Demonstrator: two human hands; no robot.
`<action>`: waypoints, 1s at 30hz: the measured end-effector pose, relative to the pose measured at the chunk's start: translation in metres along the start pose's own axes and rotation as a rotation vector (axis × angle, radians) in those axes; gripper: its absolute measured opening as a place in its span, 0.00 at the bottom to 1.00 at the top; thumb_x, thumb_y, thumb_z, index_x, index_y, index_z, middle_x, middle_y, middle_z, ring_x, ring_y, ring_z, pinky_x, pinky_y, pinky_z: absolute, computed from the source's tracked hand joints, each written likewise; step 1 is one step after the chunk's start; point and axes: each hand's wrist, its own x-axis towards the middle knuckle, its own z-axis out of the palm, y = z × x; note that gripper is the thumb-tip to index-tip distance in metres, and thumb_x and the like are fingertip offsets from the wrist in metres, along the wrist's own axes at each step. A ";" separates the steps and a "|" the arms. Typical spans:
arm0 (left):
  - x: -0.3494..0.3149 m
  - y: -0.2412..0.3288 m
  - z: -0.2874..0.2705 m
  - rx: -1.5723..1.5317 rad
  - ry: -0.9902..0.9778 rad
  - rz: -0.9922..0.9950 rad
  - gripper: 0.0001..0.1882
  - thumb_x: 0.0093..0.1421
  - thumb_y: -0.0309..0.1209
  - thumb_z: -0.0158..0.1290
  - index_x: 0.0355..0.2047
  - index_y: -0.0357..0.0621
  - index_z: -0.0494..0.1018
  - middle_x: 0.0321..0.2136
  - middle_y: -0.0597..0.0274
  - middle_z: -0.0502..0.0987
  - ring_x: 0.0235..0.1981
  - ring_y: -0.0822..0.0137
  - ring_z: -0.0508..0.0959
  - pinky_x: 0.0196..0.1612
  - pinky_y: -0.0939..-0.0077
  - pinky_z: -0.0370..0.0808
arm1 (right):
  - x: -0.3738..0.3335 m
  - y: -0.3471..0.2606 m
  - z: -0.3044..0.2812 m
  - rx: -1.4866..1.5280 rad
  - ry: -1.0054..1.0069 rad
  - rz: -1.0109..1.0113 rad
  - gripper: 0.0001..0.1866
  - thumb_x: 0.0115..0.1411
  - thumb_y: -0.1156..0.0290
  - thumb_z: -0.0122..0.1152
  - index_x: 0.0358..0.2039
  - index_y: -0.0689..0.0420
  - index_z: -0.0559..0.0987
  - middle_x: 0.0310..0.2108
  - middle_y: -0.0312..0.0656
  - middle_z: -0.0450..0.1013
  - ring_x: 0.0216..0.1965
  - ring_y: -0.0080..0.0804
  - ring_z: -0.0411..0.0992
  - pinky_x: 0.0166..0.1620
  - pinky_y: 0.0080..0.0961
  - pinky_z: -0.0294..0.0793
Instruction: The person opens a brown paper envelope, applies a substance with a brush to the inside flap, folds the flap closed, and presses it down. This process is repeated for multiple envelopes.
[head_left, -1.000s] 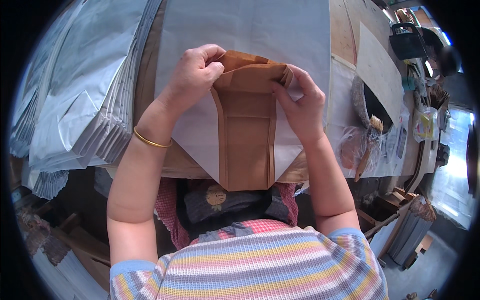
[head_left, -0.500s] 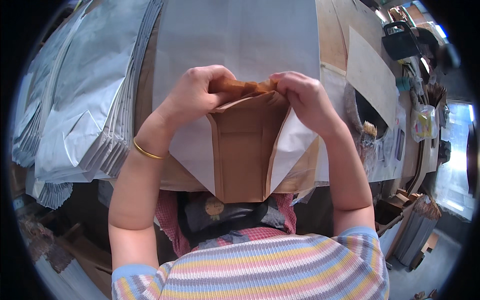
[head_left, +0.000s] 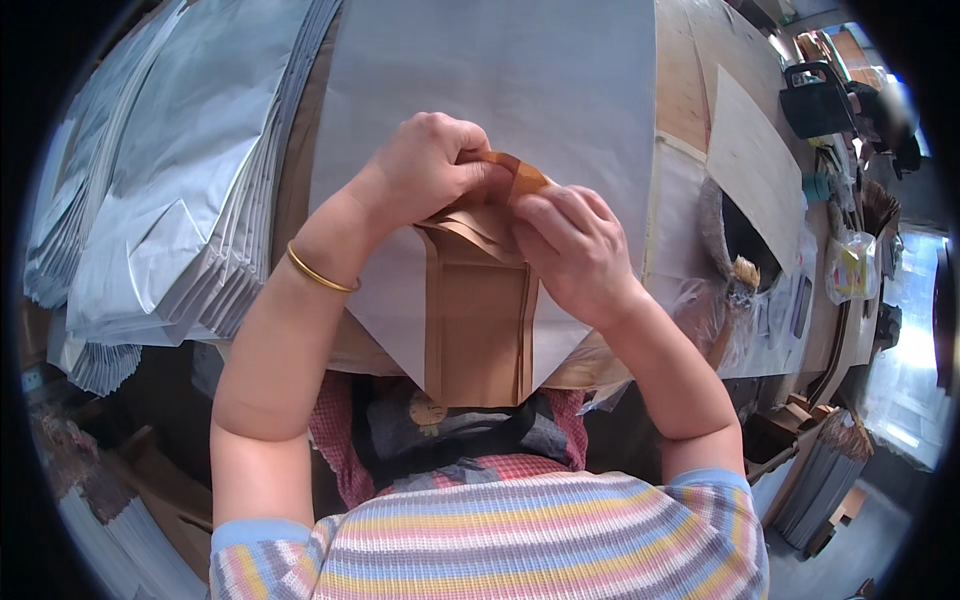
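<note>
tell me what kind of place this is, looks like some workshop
Probably a small workshop for making or packing bags: tall stacks of flat silver-grey foil bags lie along a wooden workbench, while the left hand and right hand fold a brown paper bag.

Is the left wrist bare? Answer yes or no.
No: a thin gold bangle circles the wrist of the left hand, which pinches the top of the brown paper bag.

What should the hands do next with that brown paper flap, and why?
Probably press the raised flap down flat. Both hands, left hand and right hand, pinch the top of the brown paper piece, and its folded tip stands up off the grey sheet instead of lying flat like the rest.
</note>
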 end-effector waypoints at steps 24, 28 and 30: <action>-0.056 0.030 0.054 1.151 -0.452 0.382 0.07 0.55 0.32 0.52 0.31 0.45 0.76 0.32 0.55 0.74 0.31 0.59 0.76 0.34 0.64 0.74 | 0.043 -0.019 -0.039 -0.023 -1.369 0.203 0.26 0.55 0.64 0.60 0.55 0.59 0.72 0.40 0.42 0.78 0.41 0.35 0.78 0.41 0.30 0.74; -0.060 0.043 0.076 1.131 -0.480 -0.294 0.10 0.56 0.33 0.55 0.36 0.44 0.78 0.37 0.52 0.77 0.42 0.57 0.80 0.40 0.67 0.79 | 0.049 -0.029 -0.004 -0.062 -1.364 0.302 0.33 0.52 0.67 0.63 0.58 0.61 0.65 0.37 0.46 0.79 0.39 0.42 0.79 0.42 0.34 0.77; -0.056 0.037 0.071 1.232 -0.495 -0.353 0.14 0.56 0.36 0.57 0.41 0.45 0.78 0.40 0.53 0.78 0.44 0.58 0.80 0.40 0.68 0.79 | 0.048 -0.028 -0.005 -0.157 -1.456 0.342 0.36 0.52 0.68 0.62 0.60 0.62 0.62 0.43 0.48 0.77 0.44 0.42 0.78 0.45 0.34 0.77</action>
